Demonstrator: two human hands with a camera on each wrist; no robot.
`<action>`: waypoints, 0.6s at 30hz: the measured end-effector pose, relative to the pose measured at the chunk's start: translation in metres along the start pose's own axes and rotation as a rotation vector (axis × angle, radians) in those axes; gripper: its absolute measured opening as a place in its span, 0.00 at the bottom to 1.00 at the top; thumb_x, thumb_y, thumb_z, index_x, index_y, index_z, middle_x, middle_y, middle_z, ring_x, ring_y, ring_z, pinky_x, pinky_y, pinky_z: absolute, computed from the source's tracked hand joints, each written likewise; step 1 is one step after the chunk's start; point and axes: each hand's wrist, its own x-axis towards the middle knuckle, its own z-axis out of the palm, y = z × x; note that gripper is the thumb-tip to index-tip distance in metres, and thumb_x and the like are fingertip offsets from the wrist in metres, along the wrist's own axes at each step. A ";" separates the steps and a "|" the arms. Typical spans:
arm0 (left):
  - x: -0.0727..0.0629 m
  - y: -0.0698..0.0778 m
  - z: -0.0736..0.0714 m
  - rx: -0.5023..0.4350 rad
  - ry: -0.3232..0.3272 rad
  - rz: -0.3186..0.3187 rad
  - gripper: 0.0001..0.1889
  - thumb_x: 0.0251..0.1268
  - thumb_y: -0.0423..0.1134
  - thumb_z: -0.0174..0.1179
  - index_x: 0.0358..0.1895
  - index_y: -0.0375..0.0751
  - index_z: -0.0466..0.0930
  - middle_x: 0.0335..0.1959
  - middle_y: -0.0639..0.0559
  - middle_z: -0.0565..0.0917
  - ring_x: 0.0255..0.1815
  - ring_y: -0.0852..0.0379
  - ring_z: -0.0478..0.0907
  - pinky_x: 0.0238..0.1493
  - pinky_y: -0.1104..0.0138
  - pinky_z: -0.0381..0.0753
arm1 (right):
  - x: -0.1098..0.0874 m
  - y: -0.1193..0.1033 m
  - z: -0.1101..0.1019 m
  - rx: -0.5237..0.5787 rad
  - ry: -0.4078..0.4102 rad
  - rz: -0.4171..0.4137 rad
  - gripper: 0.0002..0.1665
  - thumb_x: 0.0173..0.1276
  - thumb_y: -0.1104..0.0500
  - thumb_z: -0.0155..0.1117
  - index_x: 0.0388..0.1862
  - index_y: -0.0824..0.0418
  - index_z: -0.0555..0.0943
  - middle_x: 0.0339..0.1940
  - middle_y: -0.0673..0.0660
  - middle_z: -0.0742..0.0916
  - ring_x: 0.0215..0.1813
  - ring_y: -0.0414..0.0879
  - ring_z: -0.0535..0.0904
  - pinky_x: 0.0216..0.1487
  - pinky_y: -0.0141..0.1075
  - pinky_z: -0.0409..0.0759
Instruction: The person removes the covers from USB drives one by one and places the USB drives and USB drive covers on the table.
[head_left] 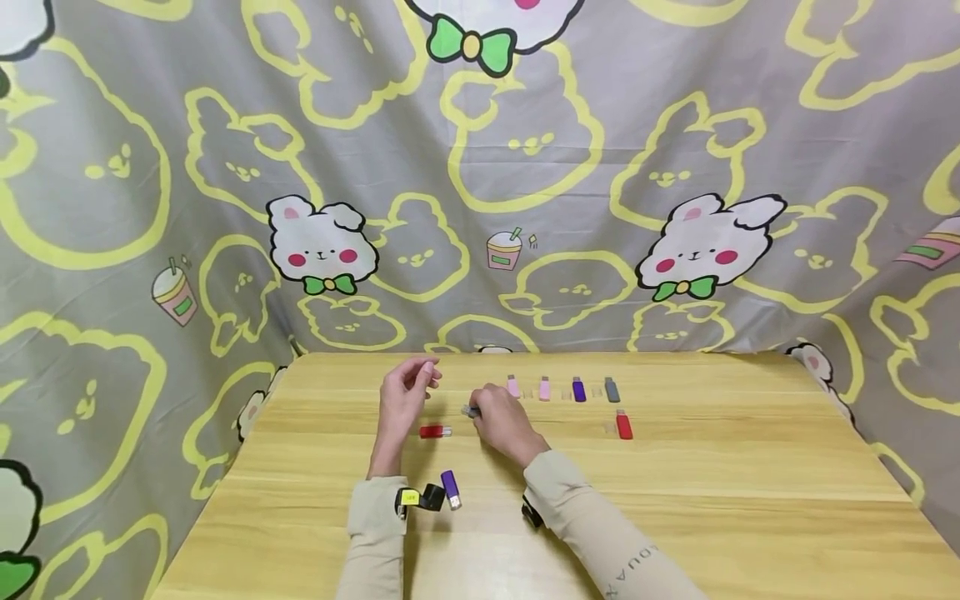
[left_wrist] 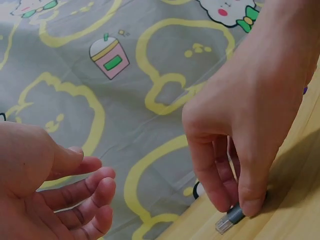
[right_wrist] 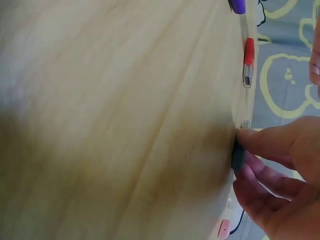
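My right hand [head_left: 508, 423] pinches a dark grey USB stick [left_wrist: 236, 214] between thumb and fingers, low at the wooden tabletop. The stick's clear-looking plug end [left_wrist: 223, 226] pokes out past the fingertips in the left wrist view. My left hand [head_left: 403, 398] is raised to the left of it, fingers loosely bent, holding nothing. Near the left hand lies a red USB stick [head_left: 431, 432], its plug end pointing right. Closer to me, a purple USB stick [head_left: 449, 485] lies beside the left wrist camera.
Beyond my right hand runs a row of USB sticks: two pink [head_left: 513, 387] [head_left: 544, 389], one purple [head_left: 579, 390] and one grey [head_left: 612, 390]. Small clear caps [head_left: 566, 395] lie between them. A red stick [head_left: 624, 425] with a clear cap beside it sits nearer. A patterned curtain [head_left: 420, 250] hangs behind.
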 end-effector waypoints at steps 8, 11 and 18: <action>0.000 0.000 0.002 -0.014 -0.006 -0.002 0.10 0.78 0.32 0.57 0.50 0.29 0.85 0.38 0.33 0.87 0.38 0.36 0.84 0.32 0.67 0.83 | -0.007 0.002 -0.009 0.100 -0.057 0.037 0.09 0.60 0.75 0.69 0.34 0.65 0.89 0.31 0.55 0.87 0.36 0.47 0.82 0.40 0.41 0.83; -0.001 0.001 0.004 -0.023 -0.026 0.009 0.11 0.78 0.32 0.57 0.51 0.28 0.84 0.40 0.31 0.86 0.40 0.33 0.83 0.32 0.67 0.83 | -0.012 0.005 -0.016 0.167 -0.083 0.088 0.08 0.63 0.74 0.68 0.35 0.64 0.88 0.30 0.53 0.86 0.33 0.44 0.80 0.37 0.36 0.82; -0.004 -0.001 0.010 -0.010 -0.064 0.042 0.10 0.77 0.31 0.58 0.50 0.28 0.85 0.38 0.34 0.86 0.38 0.35 0.84 0.31 0.72 0.80 | -0.031 0.015 -0.040 0.345 -0.036 0.131 0.06 0.65 0.73 0.69 0.37 0.64 0.84 0.31 0.52 0.85 0.33 0.41 0.79 0.36 0.31 0.82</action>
